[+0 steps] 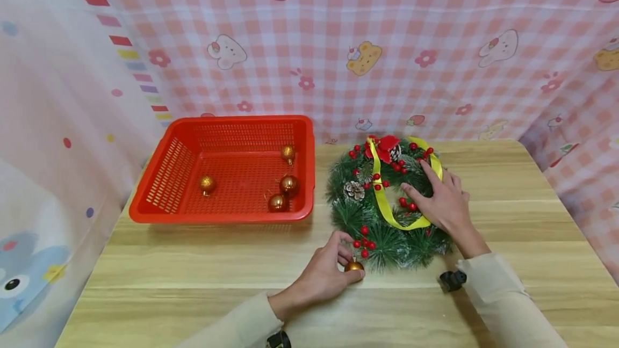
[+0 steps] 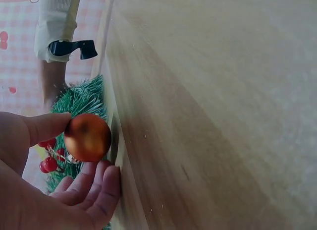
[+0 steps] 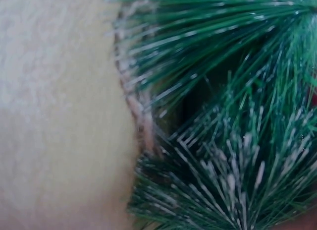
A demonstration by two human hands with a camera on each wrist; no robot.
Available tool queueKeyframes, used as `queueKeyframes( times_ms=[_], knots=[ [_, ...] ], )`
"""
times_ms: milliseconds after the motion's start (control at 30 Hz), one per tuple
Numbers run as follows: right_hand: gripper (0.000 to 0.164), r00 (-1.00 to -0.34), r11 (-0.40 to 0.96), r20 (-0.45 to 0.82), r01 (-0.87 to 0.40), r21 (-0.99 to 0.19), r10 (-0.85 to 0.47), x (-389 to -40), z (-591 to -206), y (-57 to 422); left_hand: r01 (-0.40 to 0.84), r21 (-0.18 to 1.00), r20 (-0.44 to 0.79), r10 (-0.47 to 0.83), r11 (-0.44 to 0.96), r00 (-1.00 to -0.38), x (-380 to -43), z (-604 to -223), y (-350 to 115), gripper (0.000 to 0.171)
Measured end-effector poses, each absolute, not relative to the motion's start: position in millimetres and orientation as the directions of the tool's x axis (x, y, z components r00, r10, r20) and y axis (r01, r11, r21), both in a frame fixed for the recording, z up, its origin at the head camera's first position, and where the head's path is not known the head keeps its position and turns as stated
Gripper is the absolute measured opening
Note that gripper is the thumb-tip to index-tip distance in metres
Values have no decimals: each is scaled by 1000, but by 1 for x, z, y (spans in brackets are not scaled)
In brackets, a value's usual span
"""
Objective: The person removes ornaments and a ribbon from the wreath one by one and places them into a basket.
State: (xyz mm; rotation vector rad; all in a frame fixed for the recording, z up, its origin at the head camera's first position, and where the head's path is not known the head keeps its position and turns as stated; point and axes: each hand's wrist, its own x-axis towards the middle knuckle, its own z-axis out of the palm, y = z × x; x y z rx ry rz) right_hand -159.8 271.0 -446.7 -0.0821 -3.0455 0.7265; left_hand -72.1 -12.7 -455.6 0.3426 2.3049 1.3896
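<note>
A green Christmas wreath (image 1: 387, 246) with red berries, pine cones, a red flower and a yellow ribbon (image 1: 384, 205) lies on the table. At its near edge my left hand (image 1: 321, 275) pinches a gold Christmas ball (image 1: 354, 266) between thumb and fingers. The left wrist view shows this ball (image 2: 88, 138) up close, with red berries (image 2: 49, 164) behind it. My right hand (image 1: 445, 203) rests on the wreath's right side, index finger and thumb spread apart over the greenery. Green needles (image 3: 237, 101) fill much of the right wrist view, where the fingers are hidden.
To the left of the wreath stands a red plastic basket (image 1: 222, 218) with several gold and brown balls inside, including a gold ball (image 1: 207, 184) on its left. Behind the wooden table (image 1: 193, 289) hangs a pink checked cloth (image 1: 309, 31).
</note>
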Motion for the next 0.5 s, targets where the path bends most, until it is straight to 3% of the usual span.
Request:
queueKeyframes(
  times_ms=[500],
  knots=[
    [86, -999, 891, 3, 44, -452, 51, -159, -447, 271, -38, 934, -199, 430, 355, -881, -65, -452, -21, 55]
  ],
)
